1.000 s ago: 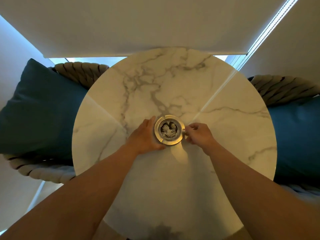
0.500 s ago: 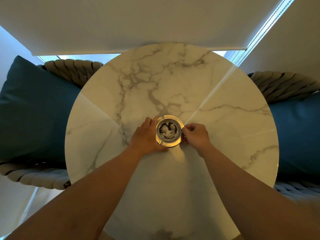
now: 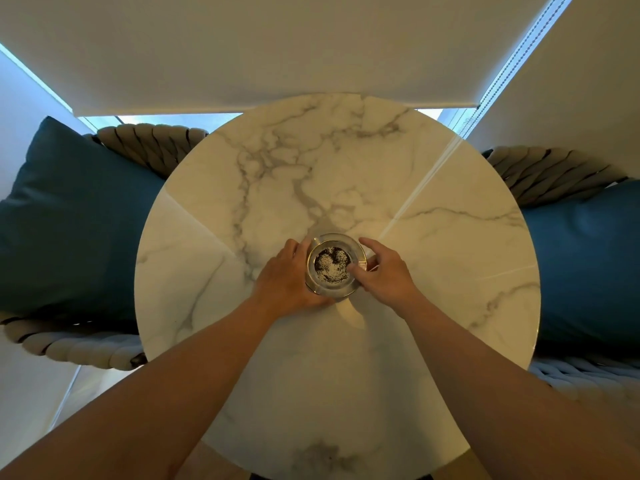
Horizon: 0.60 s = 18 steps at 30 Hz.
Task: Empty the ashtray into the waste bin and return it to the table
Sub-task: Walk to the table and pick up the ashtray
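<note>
A round glass ashtray [image 3: 335,266] is seen near the middle of a round white marble table [image 3: 433,278], its bowl holding a patch of dark and pale ash [image 3: 331,264]. The ashtray is flanked by both bare hands. The left hand [image 3: 289,278] is pressed against the ashtray's left side, its fingers curled around the rim and its thumb laid along the near edge. The right hand [image 3: 384,271] is set against the right side, with the thumb hooked over the rim toward the bowl and the forefinger stretched along the far edge, so the glass is clasped between the two hands. Whether the ashtray is resting on the marble or raised just off it cannot be told (a pale warm glint is cast on the tabletop just below it). Dark teal cushions [image 3: 79,216] are seen on rope-woven seats [image 3: 156,147] on either side of the table, and a pale roller blind [image 3: 277,50] is drawn across the window beyond the far edge.
</note>
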{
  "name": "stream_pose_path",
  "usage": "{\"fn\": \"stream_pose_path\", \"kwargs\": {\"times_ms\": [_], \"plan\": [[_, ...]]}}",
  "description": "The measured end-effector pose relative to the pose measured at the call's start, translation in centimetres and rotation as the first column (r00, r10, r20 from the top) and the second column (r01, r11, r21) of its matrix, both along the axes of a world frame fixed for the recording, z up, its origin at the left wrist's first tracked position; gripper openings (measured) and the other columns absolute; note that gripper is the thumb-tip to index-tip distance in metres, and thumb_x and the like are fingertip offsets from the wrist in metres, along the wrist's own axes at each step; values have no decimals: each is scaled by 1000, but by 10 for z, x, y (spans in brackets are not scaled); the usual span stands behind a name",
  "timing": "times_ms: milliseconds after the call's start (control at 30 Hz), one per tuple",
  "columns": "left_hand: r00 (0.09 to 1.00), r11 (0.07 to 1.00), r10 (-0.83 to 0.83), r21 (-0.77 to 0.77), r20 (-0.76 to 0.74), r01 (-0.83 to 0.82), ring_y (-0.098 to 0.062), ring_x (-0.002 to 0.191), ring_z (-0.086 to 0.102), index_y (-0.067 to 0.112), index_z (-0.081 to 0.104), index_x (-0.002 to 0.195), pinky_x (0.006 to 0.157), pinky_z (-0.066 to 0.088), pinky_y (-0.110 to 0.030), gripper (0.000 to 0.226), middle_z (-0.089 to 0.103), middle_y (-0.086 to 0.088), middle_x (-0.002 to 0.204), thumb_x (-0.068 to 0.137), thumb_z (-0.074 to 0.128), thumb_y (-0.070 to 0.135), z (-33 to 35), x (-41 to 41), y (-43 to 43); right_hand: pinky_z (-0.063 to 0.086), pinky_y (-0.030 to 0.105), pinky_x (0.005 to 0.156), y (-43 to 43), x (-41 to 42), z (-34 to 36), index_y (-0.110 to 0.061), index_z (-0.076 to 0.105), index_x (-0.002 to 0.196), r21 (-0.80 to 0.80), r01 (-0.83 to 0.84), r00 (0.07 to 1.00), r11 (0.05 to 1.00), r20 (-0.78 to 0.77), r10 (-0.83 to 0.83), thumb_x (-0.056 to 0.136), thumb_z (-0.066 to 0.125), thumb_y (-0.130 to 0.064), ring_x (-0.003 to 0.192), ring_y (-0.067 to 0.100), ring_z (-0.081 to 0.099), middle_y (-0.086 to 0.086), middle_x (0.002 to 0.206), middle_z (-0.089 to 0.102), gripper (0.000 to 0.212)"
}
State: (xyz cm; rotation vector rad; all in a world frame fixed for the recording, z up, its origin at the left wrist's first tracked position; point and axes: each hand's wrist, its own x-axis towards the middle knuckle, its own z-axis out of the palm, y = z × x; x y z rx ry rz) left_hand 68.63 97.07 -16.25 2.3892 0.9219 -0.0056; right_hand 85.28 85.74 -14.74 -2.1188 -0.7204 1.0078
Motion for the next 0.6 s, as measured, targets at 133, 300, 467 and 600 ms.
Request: {"fn": "stream_pose_path", "kwargs": {"times_ms": [133, 300, 467, 600], "plan": [[997, 1000, 5, 23, 78, -6, -21, 89, 60, 24, 33, 136, 74, 55, -38, 116, 48, 0, 110, 43, 63, 86, 13, -8, -6, 46, 14, 67, -9, -4, 15, -22, 46, 141, 31, -156, 987, 987, 40, 155, 67, 87, -26, 72, 10, 61, -8, 81, 62, 84], [995, 998, -42, 46, 93, 37, -20, 97, 59, 22, 38, 139, 78, 56, -43, 114, 49, 1, 111, 45, 73, 77, 28, -23, -8, 39, 1, 67, -23, -3, 26, -15, 35, 148, 40, -371, 925, 928, 104, 365, 53, 95, -24, 72, -8, 57, -15, 96, 58, 113], [993, 994, -84, 83, 86, 77, -17, 97, 58, 19, 42, 137, 81, 55, -40, 112, 49, 3, 111, 46, 74, 75, 44, -34, -14, 38, 16, 75, -32, -13, 36, -16, 35, 146, 19, -441, 882, 897, 195, 430, 53, 94, -29, 84, 7, 47, 3, 114, 60, 111], [991, 989, -114, 102, 67, 107, -18, 99, 59, 17, 43, 135, 84, 53, -41, 109, 50, 2, 114, 47, 77, 73, 51, -46, -19, 42, 28, 96, -41, -26, 41, -17, 38, 142, -4, -449, 864, 894, 252, 435, 54, 92, -37, 110, 15, 49, 2, 126, 54, 106]]}}
